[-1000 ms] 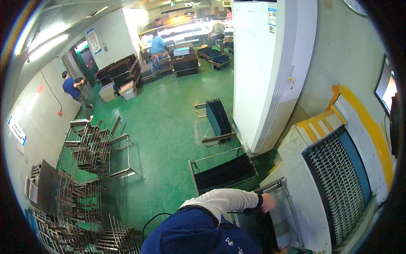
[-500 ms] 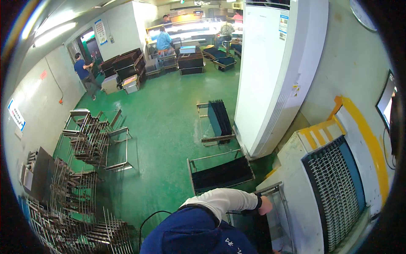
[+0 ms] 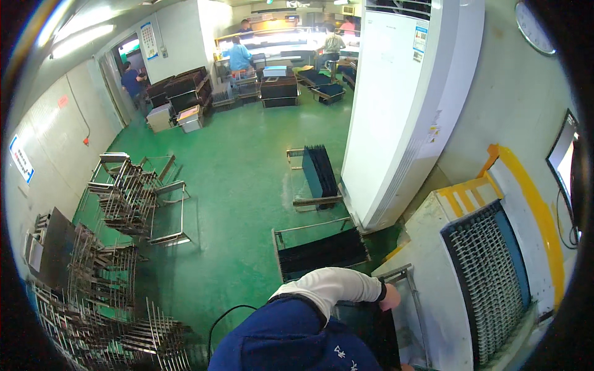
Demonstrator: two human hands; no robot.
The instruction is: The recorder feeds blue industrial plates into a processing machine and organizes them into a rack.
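Observation:
My left arm, in a white sleeve with a dark cuff, reaches across to the right. My left hand (image 3: 390,298) is at the upper end of a dark flat panel (image 3: 382,337), touching or just above it. Its fingers point down and away, so their grip is hidden. A metal rack frame (image 3: 416,315) stands right beside this hand. Of my right hand (image 3: 406,367) only a sliver of skin shows at the lower edge, near the rack's bottom. My blue-clad shoulder covers much of the lower middle.
A metal rack of dark panels (image 3: 325,252) stands ahead, with another panel rack (image 3: 317,176) beyond. At right, a slanted conveyor of metal links (image 3: 489,278) adjoins a tall white cabinet (image 3: 396,117). Bare metal racks (image 3: 127,198) crowd the left. A black cable (image 3: 224,314) curves nearby. People work far off.
My view has shifted slightly. The left hand stays at the panel's upper end. Far left, a person in blue has moved away into the doorway.

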